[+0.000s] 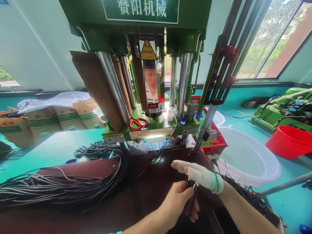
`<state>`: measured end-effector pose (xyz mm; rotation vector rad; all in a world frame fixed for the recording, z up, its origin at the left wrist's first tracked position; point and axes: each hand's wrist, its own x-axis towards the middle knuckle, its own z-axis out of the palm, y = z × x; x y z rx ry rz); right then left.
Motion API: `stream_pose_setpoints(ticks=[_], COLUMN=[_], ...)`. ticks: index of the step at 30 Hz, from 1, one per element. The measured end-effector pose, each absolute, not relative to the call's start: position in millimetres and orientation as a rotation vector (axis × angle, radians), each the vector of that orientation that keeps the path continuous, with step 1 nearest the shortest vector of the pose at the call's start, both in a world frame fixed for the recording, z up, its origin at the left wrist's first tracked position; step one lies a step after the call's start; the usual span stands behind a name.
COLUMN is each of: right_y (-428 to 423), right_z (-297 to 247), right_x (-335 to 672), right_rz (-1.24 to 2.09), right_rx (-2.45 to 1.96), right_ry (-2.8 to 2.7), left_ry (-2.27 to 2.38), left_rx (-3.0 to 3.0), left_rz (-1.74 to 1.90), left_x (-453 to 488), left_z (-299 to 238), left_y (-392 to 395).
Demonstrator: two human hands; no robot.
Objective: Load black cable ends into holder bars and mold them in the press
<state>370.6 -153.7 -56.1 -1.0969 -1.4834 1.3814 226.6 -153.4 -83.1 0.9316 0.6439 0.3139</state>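
Note:
My left hand point(179, 198) is bare, its thumb and fingers closed around a dark piece with shiny metal ends point(195, 184). The lower part of that piece is mostly hidden by the fingers, so its exact kind cannot be made out. My right hand point(200, 177), in a white glove with a green cuff band, reaches in from the right with its fingers stretched out. Its thumb is close to the metal ends; whether they touch is unclear. Both hands are above the dark red tabletop point(156, 195). Thin black cables point(159, 152) run out of the green press point(138, 135) toward the table.
A thick bundle of black and grey cables point(60, 188) lies at left. Red-handled scissors point(138, 123) and a blue-and-white spool point(183, 121) rest on the press. A large white tub point(251, 156) and a red bucket point(290, 141) stand at right. A person's upper body point(152, 94) appears within the press.

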Motion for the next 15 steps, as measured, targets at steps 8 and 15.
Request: stream_pose_setpoints(ticks=[8, 15], right_y=[-145, -150], right_z=[-65, -44], right_x=[362, 354], right_rz=[1.366, 1.286], right_rx=[-1.271, -1.312], right_ry=[-1.431, -1.481], left_ry=[0.609, 0.783], left_rx=[0.921, 1.185], left_rz=[0.366, 0.37], left_x=[221, 210], left_z=[-80, -66], left_y=[-151, -156])
